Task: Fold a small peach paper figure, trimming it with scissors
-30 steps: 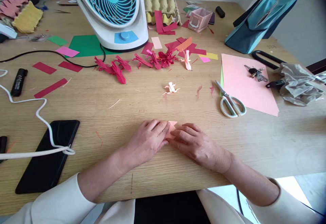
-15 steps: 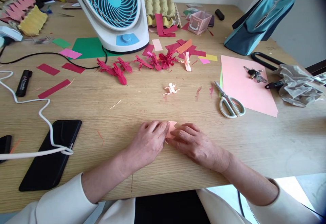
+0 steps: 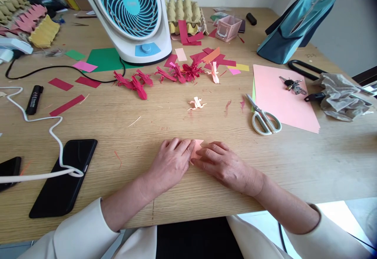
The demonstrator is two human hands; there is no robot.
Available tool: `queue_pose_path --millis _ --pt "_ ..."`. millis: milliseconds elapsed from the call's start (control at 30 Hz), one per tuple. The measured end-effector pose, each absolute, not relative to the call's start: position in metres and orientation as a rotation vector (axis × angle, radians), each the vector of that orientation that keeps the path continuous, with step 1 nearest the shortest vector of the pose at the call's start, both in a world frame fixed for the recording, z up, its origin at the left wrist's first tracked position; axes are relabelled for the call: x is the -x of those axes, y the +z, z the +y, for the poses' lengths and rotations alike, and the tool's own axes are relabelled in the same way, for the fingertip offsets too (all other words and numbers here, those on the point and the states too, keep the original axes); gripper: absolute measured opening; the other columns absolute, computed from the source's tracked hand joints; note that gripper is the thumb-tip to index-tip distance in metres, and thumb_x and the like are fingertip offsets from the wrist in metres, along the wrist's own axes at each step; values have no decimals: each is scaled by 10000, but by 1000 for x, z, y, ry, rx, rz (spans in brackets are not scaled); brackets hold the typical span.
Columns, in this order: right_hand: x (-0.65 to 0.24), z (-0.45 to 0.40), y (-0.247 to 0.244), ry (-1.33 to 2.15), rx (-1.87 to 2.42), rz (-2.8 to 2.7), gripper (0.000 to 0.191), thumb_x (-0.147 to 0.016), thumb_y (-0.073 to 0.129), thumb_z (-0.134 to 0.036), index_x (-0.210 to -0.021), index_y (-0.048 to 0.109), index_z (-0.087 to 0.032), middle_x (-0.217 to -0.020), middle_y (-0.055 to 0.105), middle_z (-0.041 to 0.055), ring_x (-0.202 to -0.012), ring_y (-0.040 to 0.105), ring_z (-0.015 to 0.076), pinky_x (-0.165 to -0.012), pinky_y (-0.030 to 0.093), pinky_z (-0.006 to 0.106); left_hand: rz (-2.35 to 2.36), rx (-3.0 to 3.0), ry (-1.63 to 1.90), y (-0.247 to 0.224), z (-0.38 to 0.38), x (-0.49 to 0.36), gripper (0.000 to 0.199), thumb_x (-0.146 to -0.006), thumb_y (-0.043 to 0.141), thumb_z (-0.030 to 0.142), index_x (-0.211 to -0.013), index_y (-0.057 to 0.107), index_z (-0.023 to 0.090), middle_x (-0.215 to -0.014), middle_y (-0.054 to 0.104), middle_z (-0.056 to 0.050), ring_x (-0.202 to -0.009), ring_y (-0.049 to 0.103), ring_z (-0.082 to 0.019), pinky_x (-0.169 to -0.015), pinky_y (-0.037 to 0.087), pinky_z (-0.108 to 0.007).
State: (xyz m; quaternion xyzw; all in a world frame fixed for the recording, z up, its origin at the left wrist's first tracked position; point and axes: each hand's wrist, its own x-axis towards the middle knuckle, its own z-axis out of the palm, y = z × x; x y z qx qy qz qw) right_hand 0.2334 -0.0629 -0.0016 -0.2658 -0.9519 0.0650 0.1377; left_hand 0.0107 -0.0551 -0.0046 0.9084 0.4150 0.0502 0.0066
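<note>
Scissors (image 3: 258,111), pale paper figure (image 3: 196,102) and crimson folded papers (image 3: 139,89) beyond left hand (image 3: 170,161) and right hand (image 3: 227,167), both pinching pink paper (image 3: 197,144).

We wear two plain off-white sleeves, the left sleeve (image 3: 79,231) and the right sleeve (image 3: 332,239), each with a loose, straight-cut cuff (image 3: 103,217) partway along the forearm. Our left hand (image 3: 172,162) and right hand (image 3: 228,164) are bare. Below the near edge of the desk (image 3: 212,202), off-white cloth panels (image 3: 247,237) flank a black garment (image 3: 191,241).
</note>
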Motion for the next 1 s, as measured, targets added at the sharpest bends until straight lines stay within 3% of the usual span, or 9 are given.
queue_pose_path --millis 367,633,1000 --pt "-233 -62 1 266 796 -2756 352 -1010 394 -175 -1310 577 -201 -1157 628 108 -1068 541 232 -953 438 424 1199 -2885 279 -8 -49 8 412 -981 435 214 -1387 501 198 -1337 584 -83 -1055 521 -243 -860 424 -405" --pt "-234 -62 0 272 795 -2749 347 -1015 388 -189 -1303 583 -180 -1132 635 118 -1068 536 237 -958 436 427 1266 -2907 108 0 -57 7 557 -873 436 20 -1401 486 193 -1350 578 -73 -1086 518 -250 -879 456 -403" --pt "-233 -62 1 258 810 -2761 329 -1005 423 -188 -1277 607 -195 -1146 635 123 -1082 543 236 -947 445 428 1172 -2986 169 -3 -56 16 542 -882 417 13 -1397 491 166 -1432 532 -63 -1126 512 -243 -938 462 -390"
